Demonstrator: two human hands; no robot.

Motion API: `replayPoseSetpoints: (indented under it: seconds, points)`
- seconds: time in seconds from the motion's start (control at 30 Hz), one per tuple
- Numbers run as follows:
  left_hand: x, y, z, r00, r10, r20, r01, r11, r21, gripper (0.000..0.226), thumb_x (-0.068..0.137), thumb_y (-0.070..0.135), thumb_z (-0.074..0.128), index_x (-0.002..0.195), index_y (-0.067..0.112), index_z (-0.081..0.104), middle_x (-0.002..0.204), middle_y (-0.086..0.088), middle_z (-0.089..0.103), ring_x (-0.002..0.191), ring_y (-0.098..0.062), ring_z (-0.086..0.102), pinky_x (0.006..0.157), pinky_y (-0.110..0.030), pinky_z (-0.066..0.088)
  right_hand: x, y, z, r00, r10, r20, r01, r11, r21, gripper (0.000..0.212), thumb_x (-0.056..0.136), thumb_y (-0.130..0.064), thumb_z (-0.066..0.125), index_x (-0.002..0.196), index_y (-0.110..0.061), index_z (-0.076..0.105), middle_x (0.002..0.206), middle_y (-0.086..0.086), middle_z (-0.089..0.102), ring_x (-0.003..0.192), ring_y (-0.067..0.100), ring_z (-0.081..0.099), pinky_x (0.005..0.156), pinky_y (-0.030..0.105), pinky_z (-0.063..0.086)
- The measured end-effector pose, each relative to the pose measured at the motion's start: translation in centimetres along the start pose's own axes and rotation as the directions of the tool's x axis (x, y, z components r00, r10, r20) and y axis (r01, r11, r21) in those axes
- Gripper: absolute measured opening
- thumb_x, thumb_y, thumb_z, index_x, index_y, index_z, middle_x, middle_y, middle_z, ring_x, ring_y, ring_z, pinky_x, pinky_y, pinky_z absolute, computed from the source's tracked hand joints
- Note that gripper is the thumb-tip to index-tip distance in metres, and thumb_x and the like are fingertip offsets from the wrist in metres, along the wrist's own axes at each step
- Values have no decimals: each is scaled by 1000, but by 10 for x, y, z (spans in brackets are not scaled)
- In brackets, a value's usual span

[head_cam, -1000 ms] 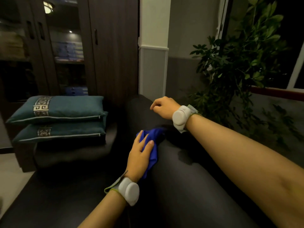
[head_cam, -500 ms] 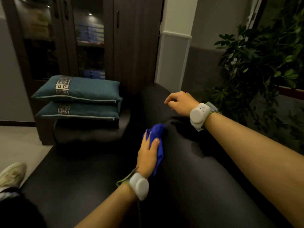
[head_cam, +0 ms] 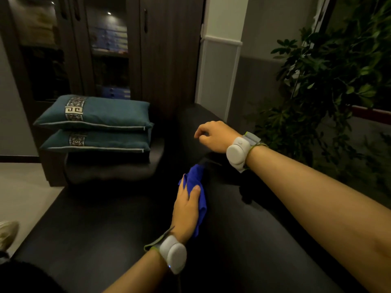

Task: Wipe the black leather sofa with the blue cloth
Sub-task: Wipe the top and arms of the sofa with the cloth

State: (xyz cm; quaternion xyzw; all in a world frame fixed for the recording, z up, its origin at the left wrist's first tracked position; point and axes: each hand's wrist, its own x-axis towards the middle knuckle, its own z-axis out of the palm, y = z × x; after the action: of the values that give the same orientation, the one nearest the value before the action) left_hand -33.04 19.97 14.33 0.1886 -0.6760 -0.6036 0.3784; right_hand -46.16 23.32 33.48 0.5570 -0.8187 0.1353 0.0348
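The left hand (head_cam: 186, 210) lies flat on the blue cloth (head_cam: 197, 187), palm down, pressing it against the black leather sofa (head_cam: 243, 250). Its fingers (head_cam: 182, 190) are stretched out over the cloth rather than curled around it, and the thumb lies across the fabric on the right side. The cloth is bunched; part of it sticks out beyond the fingertips toward the far end of the sofa, and a strip hangs out along the right side of the palm down to the wrist. It sits where the sofa's seat meets the rounded backrest, roughly midway along the visible length.

The right hand (head_cam: 213, 135) rests farther along on the top of the backrest, near the sofa's far end, well apart from the cloth. Its fingers are loosely curled downward and grasp nothing; whether the fingertips touch the leather cannot be told in the dim light. Both wrists carry a white band-mounted device (head_cam: 173, 255).

Past the far end of the seat, two teal cushions (head_cam: 95, 115) are stacked on a dark low stool (head_cam: 110, 169). A dark wooden cabinet (head_cam: 165, 49) stands behind them, and a leafy plant (head_cam: 330, 85) fills the right side behind the backrest.
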Motion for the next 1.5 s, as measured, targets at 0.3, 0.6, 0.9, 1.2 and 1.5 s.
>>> replayPoseSetpoints:
  seconds: [0.3,0.6,0.9,1.2,1.5]
  points:
    - [20,-23,0,971,-224,-82,216,972,-96,47,103,29,43,148,16,41,144,-3,51,130,-21,47,113,-34,33,-1,2,2,999,6,31,-4,999,-52,26,95,-23,47,114,-24,65,113,1,63,101,19,59,92,40,52]
    - [-18,-47,-13,995,-85,50,91,988,-125,59,103,33,45,156,23,20,160,13,22,146,0,21,121,-21,17,3,3,9,998,-2,66,8,995,-97,24,97,-26,47,115,-25,63,114,-1,62,101,18,59,91,41,53]
    - [-12,-48,-14,991,-114,75,127,974,-189,59,99,35,46,153,23,27,154,8,38,141,-9,36,119,-32,27,0,-2,13,995,-30,91,47,981,-186,24,96,-29,47,112,-30,64,114,-4,60,98,17,58,87,39,53]
    - [-29,-67,-22,993,-22,119,31,997,-69,67,96,48,40,156,28,17,161,22,17,146,7,15,118,-12,13,1,-18,20,984,-112,139,140,967,-214,23,96,-28,47,113,-27,63,112,-1,61,95,17,59,84,40,55]
    - [-20,-100,-19,983,-181,26,182,962,-203,62,99,42,43,155,24,23,155,13,35,139,0,35,107,-9,29,0,-14,29,977,-151,150,186,946,-264,26,96,-28,46,115,-26,64,116,-3,58,98,18,58,84,41,54]
